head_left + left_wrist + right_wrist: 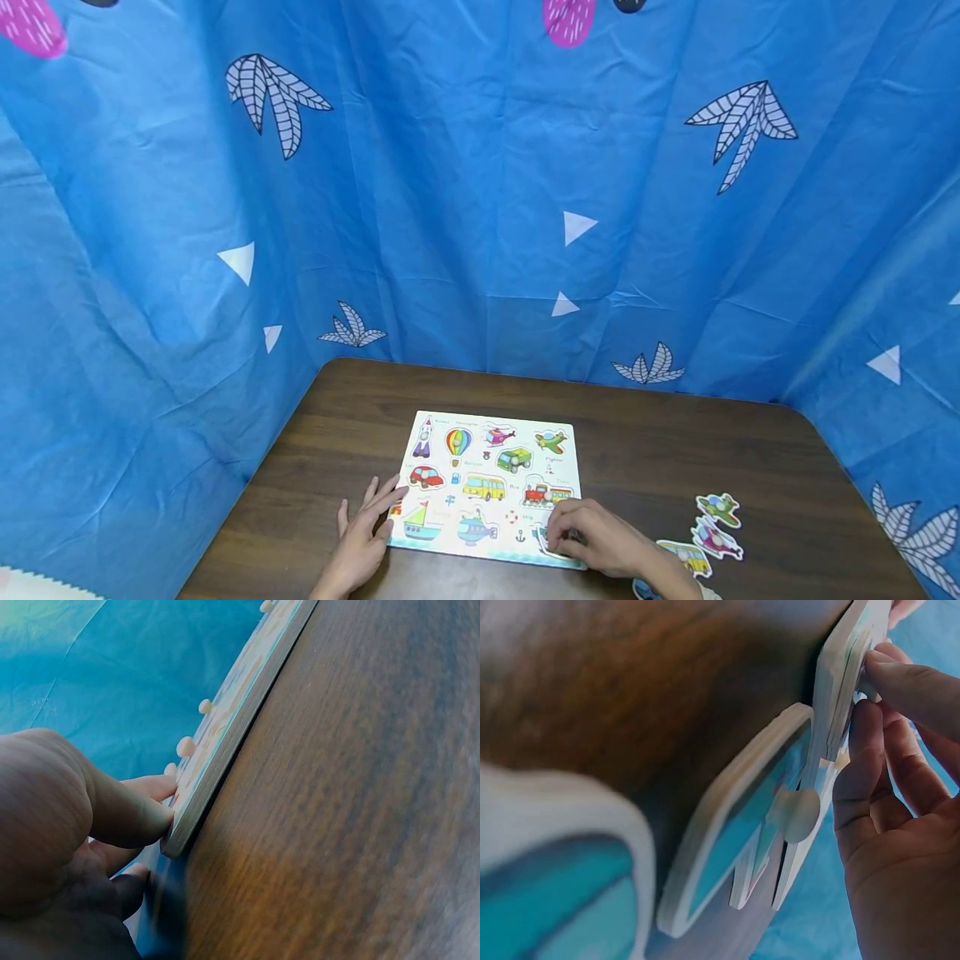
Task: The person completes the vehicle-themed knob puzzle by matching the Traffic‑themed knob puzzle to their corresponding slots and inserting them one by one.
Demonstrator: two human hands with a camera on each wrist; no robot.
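A white wooden puzzle board [525, 427] with vehicle pictures lies on the table. My left hand [358, 546] rests at its left edge with the fingers extended; in the left wrist view the thumb [142, 817] touches the board's edge near a corner. My right hand [596, 537] is over the lower right corner. There, thumb and index finger pinch the small knob of a puzzle piece [846, 701], which sits against the board. The hand covers most of its picture in the head view. Whether the piece is fully seated, I cannot tell.
Right of the board lie loose pieces: a green plane [718, 508], a pink helicopter [717, 540] and a yellow bus [688, 556]. A blue piece [645, 590] is partly hidden by the right forearm. Blue curtain [480, 208] hangs around the dark wooden table [360, 400].
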